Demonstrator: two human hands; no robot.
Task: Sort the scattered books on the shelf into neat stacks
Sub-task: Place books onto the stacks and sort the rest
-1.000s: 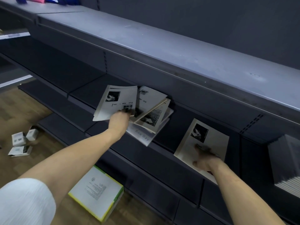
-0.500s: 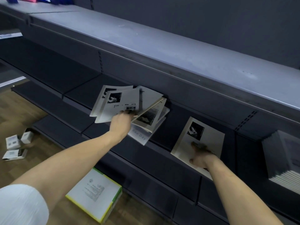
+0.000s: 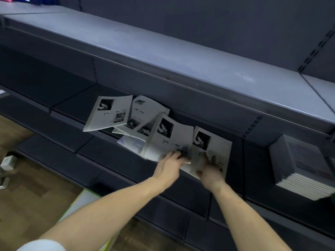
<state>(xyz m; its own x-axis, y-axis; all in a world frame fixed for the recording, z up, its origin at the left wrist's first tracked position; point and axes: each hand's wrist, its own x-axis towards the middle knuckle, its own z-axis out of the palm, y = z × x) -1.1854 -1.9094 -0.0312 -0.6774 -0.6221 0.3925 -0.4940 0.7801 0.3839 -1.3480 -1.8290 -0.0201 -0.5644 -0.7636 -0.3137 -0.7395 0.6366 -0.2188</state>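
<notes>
Since the earlier frames, the left hand (image 3: 167,164) has drawn one white paperback book with a black cover photograph (image 3: 169,140) rightward out of the scattered pile, bringing it against the similar white paperback book under the right hand (image 3: 211,172). Dark grey metal shelving (image 3: 181,64) fills the view; all books lie on its middle shelf. At far right on that shelf sits a neat stack of grey-covered books (image 3: 301,167), well apart from the hands. Left of centre, the remaining scattered white booklets (image 3: 123,115) overlap at differing angles, the topmost tilted toward the shelf edge. The drawn book overlaps the pile's right side and touches the right-hand book (image 3: 215,142). Left fingers are clamped on the drawn book's lower edge. Right fingers (image 3: 213,158) lie spread and flat, pressing the other book's cover.
</notes>
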